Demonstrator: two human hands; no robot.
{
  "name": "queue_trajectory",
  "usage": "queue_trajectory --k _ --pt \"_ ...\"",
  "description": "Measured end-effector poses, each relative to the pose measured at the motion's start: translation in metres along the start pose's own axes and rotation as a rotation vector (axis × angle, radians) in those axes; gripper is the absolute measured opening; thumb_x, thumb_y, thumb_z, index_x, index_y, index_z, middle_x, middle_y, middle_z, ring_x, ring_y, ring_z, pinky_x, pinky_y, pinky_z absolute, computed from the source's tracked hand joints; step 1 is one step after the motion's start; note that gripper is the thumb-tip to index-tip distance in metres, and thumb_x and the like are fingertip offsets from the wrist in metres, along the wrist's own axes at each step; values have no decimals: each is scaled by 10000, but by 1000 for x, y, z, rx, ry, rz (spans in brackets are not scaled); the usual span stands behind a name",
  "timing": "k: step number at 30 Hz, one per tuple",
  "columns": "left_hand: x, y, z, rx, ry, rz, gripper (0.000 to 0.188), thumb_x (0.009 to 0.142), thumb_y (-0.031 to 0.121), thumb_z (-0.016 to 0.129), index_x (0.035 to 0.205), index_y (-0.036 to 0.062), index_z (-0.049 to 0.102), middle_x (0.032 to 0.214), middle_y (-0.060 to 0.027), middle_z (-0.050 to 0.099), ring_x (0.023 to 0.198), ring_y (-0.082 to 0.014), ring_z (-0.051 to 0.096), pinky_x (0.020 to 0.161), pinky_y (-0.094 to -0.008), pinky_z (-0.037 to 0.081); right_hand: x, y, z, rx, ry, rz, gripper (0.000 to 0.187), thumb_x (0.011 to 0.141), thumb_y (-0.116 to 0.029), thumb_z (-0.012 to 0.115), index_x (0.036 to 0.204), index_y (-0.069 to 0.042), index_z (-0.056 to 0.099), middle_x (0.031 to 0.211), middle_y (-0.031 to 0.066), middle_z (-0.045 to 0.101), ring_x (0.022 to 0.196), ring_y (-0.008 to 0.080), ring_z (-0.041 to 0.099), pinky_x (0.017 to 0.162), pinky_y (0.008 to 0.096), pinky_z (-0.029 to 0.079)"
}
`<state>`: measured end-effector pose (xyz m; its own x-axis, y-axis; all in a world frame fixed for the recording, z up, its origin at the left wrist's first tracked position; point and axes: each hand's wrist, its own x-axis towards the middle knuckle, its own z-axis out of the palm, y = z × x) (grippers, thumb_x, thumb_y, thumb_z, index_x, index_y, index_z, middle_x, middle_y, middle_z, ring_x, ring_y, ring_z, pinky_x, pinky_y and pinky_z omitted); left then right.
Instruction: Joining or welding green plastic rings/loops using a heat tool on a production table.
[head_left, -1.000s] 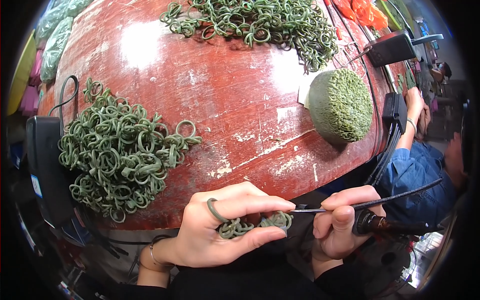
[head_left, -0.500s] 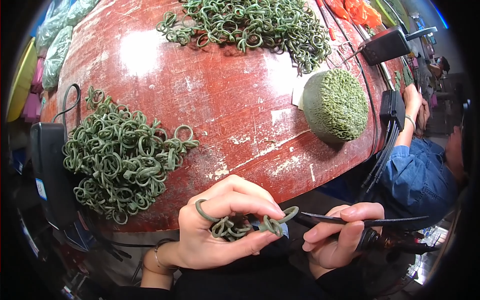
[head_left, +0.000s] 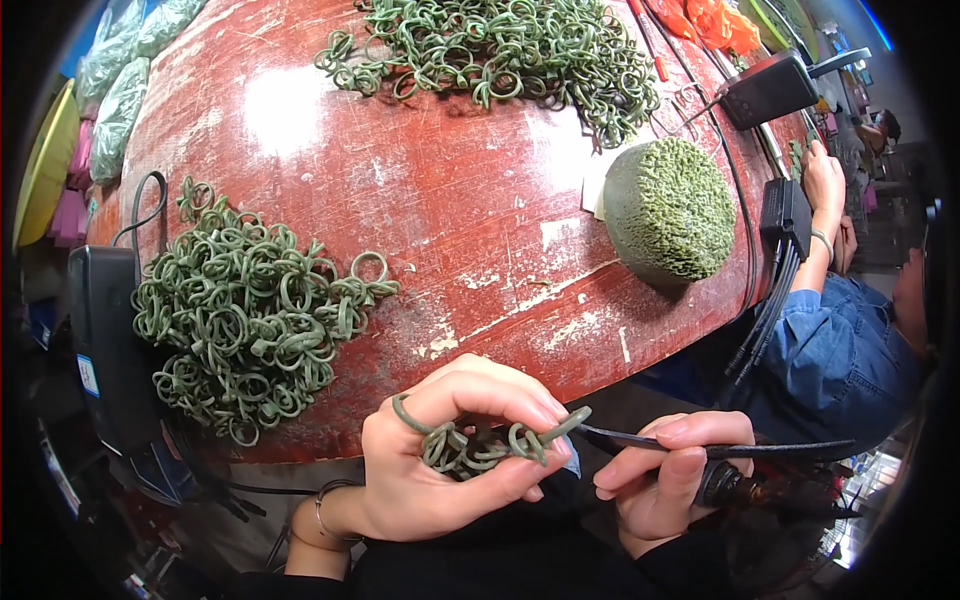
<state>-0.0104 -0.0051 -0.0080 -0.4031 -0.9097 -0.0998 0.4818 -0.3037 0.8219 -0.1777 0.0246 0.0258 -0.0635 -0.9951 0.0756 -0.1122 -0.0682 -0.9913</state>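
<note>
My left hand (head_left: 450, 450) is closed around several green rings (head_left: 450, 445) that look like wax, bunched in its palm. Between thumb and forefinger it pinches one green ring (head_left: 565, 425), its band sticking out to the right. In my right hand (head_left: 680, 470) is a slim dark tool (head_left: 780, 450) with a flat, tapered tip, gripped between thumb and fingers. The tip meets or nearly meets the pinched ring's edge. Whether it is a file or a blade I cannot tell. Below my right hand is a dark cylindrical thing (head_left: 730, 487), partly hidden.
A pile of green rings (head_left: 255, 320) lies left on the worn red table (head_left: 450, 200), a larger pile (head_left: 500, 50) at the far side. A round green textured block (head_left: 670, 210) stands right. Black boxes (head_left: 768, 90) with cables line the right edge. A co-worker's arm (head_left: 825, 200) is beyond.
My right hand has moved slightly left, bringing the tool's tip up to the ring. The pinched ring has turned a little in my left fingers.
</note>
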Motion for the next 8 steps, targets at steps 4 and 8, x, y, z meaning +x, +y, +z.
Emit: queue_trajectory --k 4,8 --pt "1 -2 3 156 55 126 198 711 -71 591 879 -45 488 921 -210 521 754 -252 610 509 -238 540 -2 -5 -5 -82 94 96 318 864 -319 478 917 -10 423 566 126 590 432 143 539 422 242 447" --pt "4 -7 -14 384 -188 283 329 741 0 618 1041 -16 483 1105 -272 481 853 -250 607 560 -269 546 2 -5 -5 16 33 182 376 851 -375 485 961 -25 400 555 116 588 437 155 541 439 241 445"
